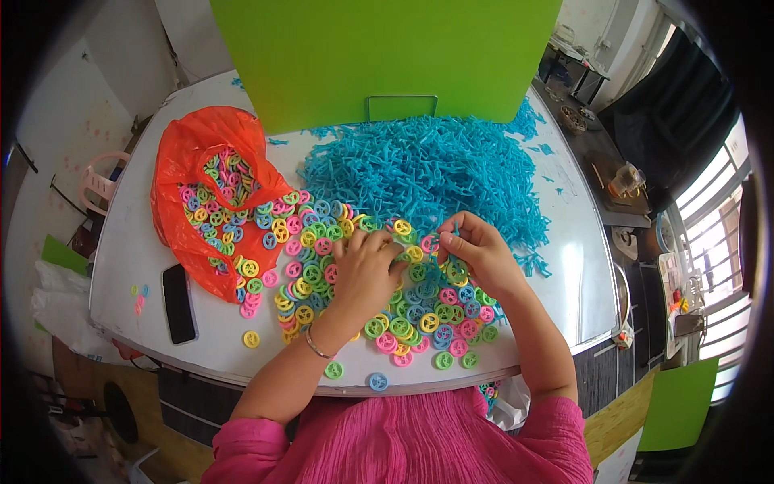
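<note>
From the head view, it's a white tabletop (pixel 576 278) covered in little plastic bits, with two bare hands working right in the middle of it. The left hand (pixel 367 266) is palm down with its fingers curled over a spread of small round spoked plastic wheels (pixel 428 323) in pink, yellow, green and blue; I can't tell if it's actually gripping any, since the palm and fingertips are mostly hidden. The right hand (pixel 477 246) has a narrow pinch going, thumb and fingers close together on a thin blue plastic piece (pixel 456 228), just above the wheels. Some more blue bits (pixel 433 274) sit among the wheels between the two hands. Behind the hands there's a big messy heap of thin turquoise-blue plastic pieces (pixel 427 165), and its near edge comes right up to the wheels. Off to the left, a crinkly red-orange plastic bag (pixel 177 230) lies open with loads more wheels inside, some spilling out toward the main spread. A black-screened phone (pixel 179 304) lies flat just below the bag, and a lone blue wheel (pixel 378 381) is right at the front edge of the table. A big bright green panel (pixel 387 56) stands upright behind the heap.
</note>
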